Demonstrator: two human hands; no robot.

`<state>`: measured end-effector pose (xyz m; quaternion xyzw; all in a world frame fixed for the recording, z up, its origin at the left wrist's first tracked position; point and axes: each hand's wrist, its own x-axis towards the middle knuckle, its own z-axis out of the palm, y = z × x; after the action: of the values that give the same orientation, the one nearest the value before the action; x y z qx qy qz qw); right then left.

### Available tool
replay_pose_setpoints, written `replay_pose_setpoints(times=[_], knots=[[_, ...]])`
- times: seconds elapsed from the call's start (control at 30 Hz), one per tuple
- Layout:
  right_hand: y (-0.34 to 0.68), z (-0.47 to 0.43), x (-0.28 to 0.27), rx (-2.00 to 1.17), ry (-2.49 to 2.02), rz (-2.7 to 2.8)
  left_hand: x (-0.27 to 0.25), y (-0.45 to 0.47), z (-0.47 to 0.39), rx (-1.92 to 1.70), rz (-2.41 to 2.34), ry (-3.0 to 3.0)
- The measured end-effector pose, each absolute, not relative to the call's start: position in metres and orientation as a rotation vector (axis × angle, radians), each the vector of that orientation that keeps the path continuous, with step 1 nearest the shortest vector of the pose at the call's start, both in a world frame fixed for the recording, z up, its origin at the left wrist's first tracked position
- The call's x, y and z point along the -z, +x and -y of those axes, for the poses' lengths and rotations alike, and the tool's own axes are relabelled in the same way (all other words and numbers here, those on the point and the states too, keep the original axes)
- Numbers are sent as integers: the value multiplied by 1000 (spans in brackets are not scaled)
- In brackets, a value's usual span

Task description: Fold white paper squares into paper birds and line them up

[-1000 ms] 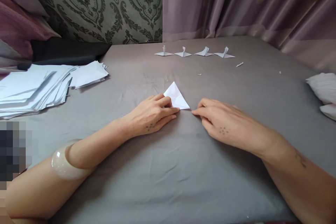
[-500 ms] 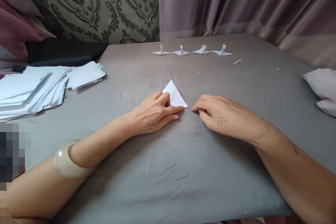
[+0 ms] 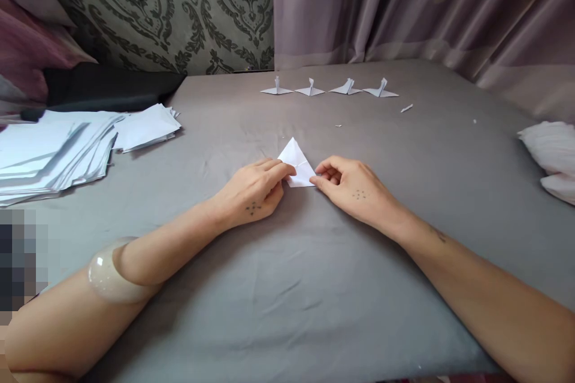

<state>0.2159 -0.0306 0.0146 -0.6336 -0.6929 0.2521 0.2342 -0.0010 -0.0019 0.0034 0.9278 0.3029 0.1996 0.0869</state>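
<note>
A white sheet of paper folded into a triangle (image 3: 296,158) lies on the grey cloth, its tip pointing away from me. My left hand (image 3: 258,191) has its fingers curled over the triangle's left side, and they hide that corner. At the right corner, the thumb and forefinger of my right hand (image 3: 348,185) pinch the paper's edge. Faint crease lines cross the folded paper.
Several folded paper cranes (image 3: 309,88) stand in a row at the back. Stacks of white paper (image 3: 58,149) lie at the left. A paper scrap (image 3: 406,108) rests right of the cranes, and a white bundle (image 3: 552,155) sits at the right edge.
My right hand has moved left and taken the paper's right corner. My left forefinger has drawn back from the bottom edge, and the hand has shifted slightly left.
</note>
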Motion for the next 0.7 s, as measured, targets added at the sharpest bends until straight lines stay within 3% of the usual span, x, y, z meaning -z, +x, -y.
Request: replay_pose_setpoints(times=[0.2,0.3,0.47,0.6,0.7], knots=[[211,31,-11,-749,-1638,1861,0,-1,4,-688,-989,2776],[211,31,-10,-682,-1546,1913,-3,-2,5,-942,-1160,2800],[211,34,-10,-129,-1341,2223,-7,-4,7,-1145,-1356,2950],[211,35,-12,292,-1309,2400,-8,-7,9,-917,-1189,3186],[211,36,-10,353,-1302,2487,-6,-6,10,-728,-1035,3268]])
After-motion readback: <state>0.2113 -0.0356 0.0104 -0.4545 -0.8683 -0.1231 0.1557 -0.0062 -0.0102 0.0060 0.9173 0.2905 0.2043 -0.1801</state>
